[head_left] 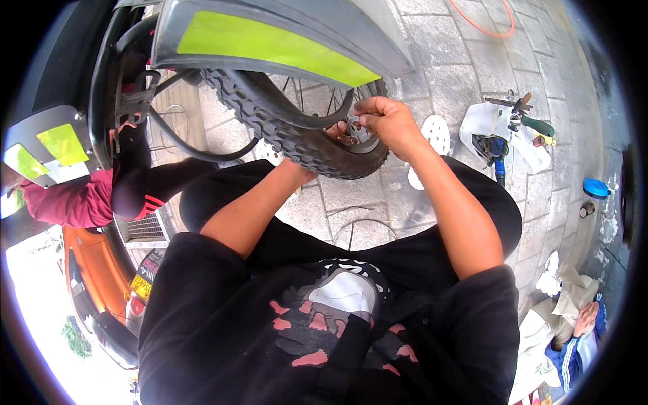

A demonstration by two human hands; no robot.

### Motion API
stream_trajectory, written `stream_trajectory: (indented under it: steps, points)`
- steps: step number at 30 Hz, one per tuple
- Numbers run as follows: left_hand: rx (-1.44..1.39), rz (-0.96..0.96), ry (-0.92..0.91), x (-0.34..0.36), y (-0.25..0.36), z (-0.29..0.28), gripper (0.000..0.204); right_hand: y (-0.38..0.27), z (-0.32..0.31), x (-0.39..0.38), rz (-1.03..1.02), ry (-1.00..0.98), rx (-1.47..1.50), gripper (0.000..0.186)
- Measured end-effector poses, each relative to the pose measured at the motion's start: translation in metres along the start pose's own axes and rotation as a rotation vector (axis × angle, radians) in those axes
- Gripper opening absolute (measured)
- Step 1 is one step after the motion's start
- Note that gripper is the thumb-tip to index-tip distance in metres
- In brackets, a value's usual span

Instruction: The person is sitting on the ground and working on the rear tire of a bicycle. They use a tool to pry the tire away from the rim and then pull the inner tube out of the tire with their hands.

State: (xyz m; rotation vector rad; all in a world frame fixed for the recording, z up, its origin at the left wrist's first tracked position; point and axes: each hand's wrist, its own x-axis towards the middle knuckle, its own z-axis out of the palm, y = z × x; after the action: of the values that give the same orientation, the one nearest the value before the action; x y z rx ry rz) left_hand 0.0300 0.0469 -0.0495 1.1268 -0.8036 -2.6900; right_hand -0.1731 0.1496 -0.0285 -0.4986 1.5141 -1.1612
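A knobby black tyre (347,162) on a spoked wheel stands upright in front of me, under a grey fender with a yellow-green panel (270,44). A smooth black tube (290,116) curves along the tyre's inner side. My right hand (395,125) is at the wheel's right side, thumb and fingertips pinched together; what lies between them is too small to name. My left hand (300,170) reaches behind the tyre, and only some fingertips show inside the wheel. Beside them is a small grey metal part (356,126). Whether the left fingers hold it I cannot tell.
A white container (482,125) with tools stands at the right, a green-handled tool (538,126) on it. Beyond lies a blue round object (596,188). Another person in a maroon sleeve (71,202) is at the left, near an orange car (98,263). Someone's hand (586,318) shows lower right.
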Motion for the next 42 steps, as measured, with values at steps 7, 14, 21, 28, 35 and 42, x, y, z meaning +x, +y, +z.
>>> stream_trajectory:
  steps: [7,14,21,28,35,42]
  points:
    - [-0.163,0.025,-0.091,0.016,-0.012,-0.03,0.033,0.009,-0.003,-0.005,0.037,-0.036,0.042,0.033]
    - [-0.111,0.028,-0.096,0.005,-0.005,-0.011,0.037,-0.003,-0.01,-0.015,0.197,-0.072,-0.078,0.036]
    - [-0.024,0.016,-0.001,0.004,-0.003,-0.005,0.038,0.004,-0.007,-0.014,0.077,-0.012,0.041,0.035]
    - [0.029,0.036,0.031,-0.003,0.002,0.005,0.044,0.004,-0.005,-0.013,0.067,-0.005,0.096,0.034]
    - [0.042,0.036,0.055,-0.002,0.0,0.003,0.043,0.008,-0.006,-0.01,0.064,-0.01,0.103,0.035]
    - [0.169,0.105,0.072,-0.003,0.009,0.01,0.038,0.005,-0.005,-0.013,0.073,-0.03,-0.024,0.036]
